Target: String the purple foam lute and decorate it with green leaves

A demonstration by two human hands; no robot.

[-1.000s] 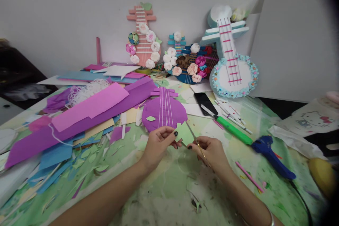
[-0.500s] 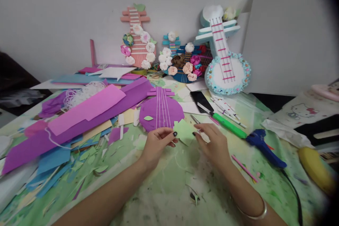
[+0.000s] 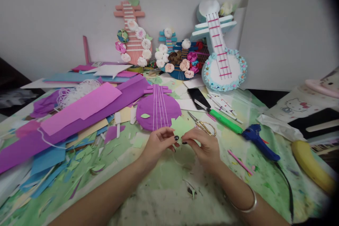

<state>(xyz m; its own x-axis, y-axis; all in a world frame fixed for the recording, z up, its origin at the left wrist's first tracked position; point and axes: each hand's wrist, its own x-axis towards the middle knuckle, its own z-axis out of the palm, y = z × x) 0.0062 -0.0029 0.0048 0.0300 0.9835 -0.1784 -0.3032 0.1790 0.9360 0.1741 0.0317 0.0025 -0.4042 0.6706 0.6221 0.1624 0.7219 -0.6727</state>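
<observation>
Between my hands is a piece of light green paper point(image 3: 181, 123) with a small notch at its upper left. My left hand point(image 3: 160, 144) pinches its lower left edge between thumb and fingers. At the lower right edge, the thumb and fingertips of my right hand point(image 3: 202, 145) are pressed together on the paper, close to the left fingertips. Just behind lies a purple lute-shaped craft point(image 3: 144, 107) with white strings and one green leaf point(image 3: 145, 116) on its left side. Gold-handled scissors point(image 3: 206, 127) rest beyond my right hand.
Purple and pink sheets point(image 3: 82, 109) and paper scraps cover the left. At right lie a green-handled cutter point(image 3: 226, 122), a blue glue gun point(image 3: 261, 143) with its cord, a phone point(image 3: 197, 98) and a yellow banana-shaped object point(image 3: 312, 166). Decorated lute crafts point(image 3: 224, 67) stand against the wall.
My right hand has moved left and its fingers have closed at the paper's lower edge, near my left fingertips. The scissors' handles now show. The whole view has shifted slightly.
</observation>
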